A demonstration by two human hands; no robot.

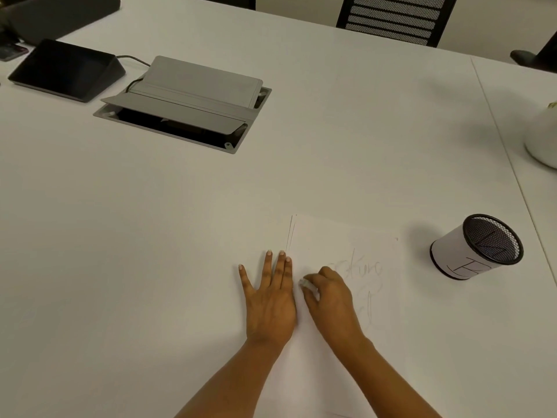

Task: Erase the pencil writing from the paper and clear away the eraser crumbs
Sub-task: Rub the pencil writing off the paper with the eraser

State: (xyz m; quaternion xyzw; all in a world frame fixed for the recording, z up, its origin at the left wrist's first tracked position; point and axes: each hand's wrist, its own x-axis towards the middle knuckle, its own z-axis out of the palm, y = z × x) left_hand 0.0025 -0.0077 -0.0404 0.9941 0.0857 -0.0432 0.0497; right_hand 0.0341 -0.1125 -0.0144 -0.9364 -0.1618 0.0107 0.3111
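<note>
Bearing paper (340,236), the white table (211,206) faces a chair (391,19).

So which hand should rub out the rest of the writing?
The right hand: it holds the eraser, just beside the pencil writing left on the paper. The left hand lies flat at the paper's left edge, well placed to steady it.

paper (346,245): faint pencil writing (366,268), top line reads roughly "cture", first letters unclear; lines below it illegible. mesh pen cup (476,248) right of the paper: big pencilled mark on its white wrap, not readable.
</note>
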